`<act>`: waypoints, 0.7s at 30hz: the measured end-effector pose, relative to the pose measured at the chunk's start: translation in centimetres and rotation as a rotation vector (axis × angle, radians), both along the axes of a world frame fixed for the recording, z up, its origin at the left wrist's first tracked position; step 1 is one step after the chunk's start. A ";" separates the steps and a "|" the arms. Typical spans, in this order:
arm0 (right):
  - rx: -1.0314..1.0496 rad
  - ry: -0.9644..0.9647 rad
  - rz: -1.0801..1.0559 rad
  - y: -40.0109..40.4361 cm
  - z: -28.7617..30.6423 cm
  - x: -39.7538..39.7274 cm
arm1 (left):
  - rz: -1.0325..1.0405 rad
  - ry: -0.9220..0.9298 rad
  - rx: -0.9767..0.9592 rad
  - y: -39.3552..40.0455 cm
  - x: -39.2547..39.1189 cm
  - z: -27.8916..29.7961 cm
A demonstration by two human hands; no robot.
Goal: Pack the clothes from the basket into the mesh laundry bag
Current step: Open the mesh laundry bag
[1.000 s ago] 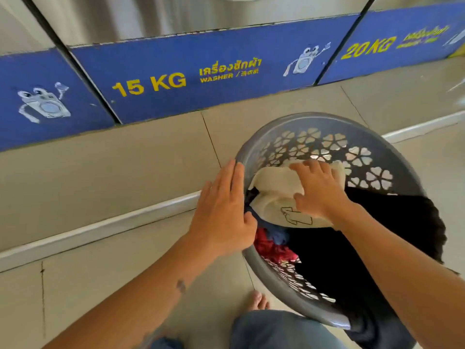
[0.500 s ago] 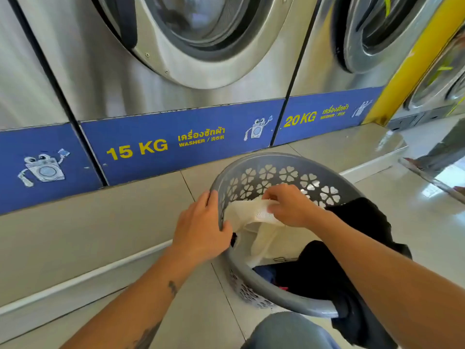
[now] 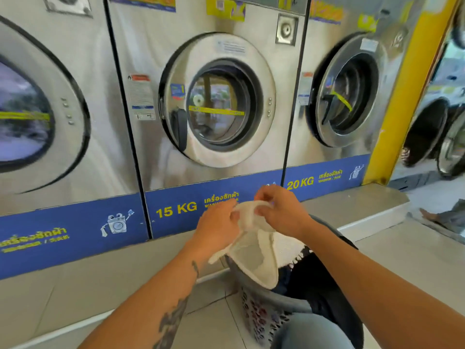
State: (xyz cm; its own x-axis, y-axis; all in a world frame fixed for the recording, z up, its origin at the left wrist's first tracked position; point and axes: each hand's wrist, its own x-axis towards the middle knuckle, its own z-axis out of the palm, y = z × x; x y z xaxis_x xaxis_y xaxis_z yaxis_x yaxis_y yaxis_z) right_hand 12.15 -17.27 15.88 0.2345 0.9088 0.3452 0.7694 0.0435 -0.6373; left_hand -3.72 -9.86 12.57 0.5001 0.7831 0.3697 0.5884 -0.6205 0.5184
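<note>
Now both hands — left hand [image 3: 221,222] and right hand [image 3: 281,212] — pinch the white mesh bag's [image 3: 254,250] top edge, raised above the basket [image 3: 266,308] of dark clothes [image 3: 317,280].

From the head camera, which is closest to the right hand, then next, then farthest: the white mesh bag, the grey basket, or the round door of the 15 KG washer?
1. white mesh bag: pinched in the right hand.
2. grey basket: just below.
3. 15 KG washer door: up behind, across the step.
</note>
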 end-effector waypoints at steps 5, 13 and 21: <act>-0.151 -0.240 -0.102 -0.7 0.1 -1.1 | 0.133 -0.334 0.226 -2.3 -6.0 4.1; -0.138 0.274 0.241 0.8 1.6 -7.2 | 0.296 -0.195 0.311 -2.6 -17.0 7.0; -0.359 0.321 0.575 2.6 -2.8 -15.2 | 0.377 -0.218 0.152 -1.1 -20.6 3.6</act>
State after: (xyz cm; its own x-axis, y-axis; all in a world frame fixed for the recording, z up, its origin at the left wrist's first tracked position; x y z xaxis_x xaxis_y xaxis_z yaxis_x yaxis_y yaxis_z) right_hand -3.06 -14.69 13.04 -0.2722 0.9622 -0.0007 0.4620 0.1300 -0.8773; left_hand -24.35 -11.01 16.12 0.0887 0.8244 0.5589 0.6750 -0.4624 0.5749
